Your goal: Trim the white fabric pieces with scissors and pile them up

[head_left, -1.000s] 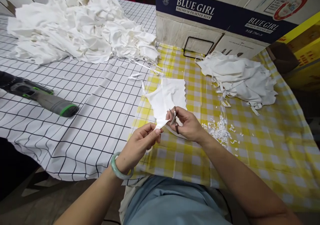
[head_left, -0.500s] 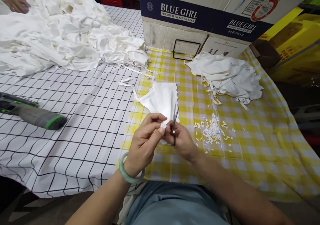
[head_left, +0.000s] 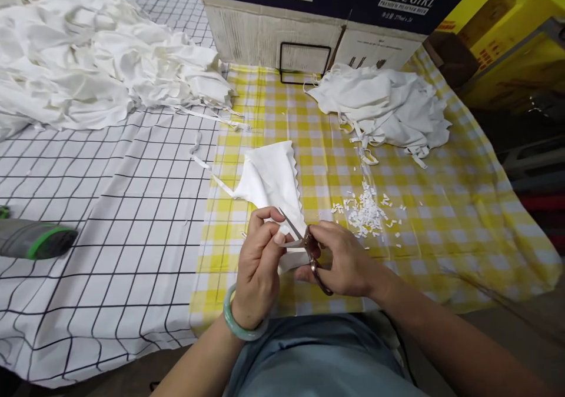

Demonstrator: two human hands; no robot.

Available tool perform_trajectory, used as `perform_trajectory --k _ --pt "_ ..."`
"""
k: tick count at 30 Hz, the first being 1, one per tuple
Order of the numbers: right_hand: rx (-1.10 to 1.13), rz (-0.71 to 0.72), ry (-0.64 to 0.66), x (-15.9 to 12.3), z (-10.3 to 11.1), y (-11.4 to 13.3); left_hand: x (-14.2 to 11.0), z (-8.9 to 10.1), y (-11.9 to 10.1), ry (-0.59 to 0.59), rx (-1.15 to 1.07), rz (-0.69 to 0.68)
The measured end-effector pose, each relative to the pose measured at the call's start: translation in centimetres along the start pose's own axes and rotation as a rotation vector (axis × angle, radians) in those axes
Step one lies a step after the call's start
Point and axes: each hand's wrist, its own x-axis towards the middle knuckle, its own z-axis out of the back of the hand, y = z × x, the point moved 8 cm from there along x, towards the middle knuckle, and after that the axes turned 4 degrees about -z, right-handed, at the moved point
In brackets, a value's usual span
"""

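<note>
Scissors (head_left: 306, 243) spread, scallop-edged white cloth (head_left: 274, 176) pinched

On our left wrist, just above the left hand (head_left: 258, 267), we wear one smooth, rounded bangle (head_left: 233, 320), pale milky green with a glossy sheen and slightly uneven tone. Our right hand (head_left: 339, 259) and its wrist are bare, as are both our forearms. Below the near edge of the table (head_left: 145, 209), our body is covered by a plain, dusty blue garment (head_left: 326, 356), its soft cloth gathered in loose creases and shallow, shadowed folds.
</note>
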Motion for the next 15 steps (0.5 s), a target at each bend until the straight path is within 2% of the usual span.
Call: perform_trajectory --k 8,15 --pt "0.030 0.013 0.019 0.15 0.08 0.00 0.04 -0.69 -0.68 0.085 0.045 -0.158" --pt "0.030 0.046 -0.008 0.26 0.16 0.11 0.13 -0.90 -0.86 0.103 0.057 -0.184"
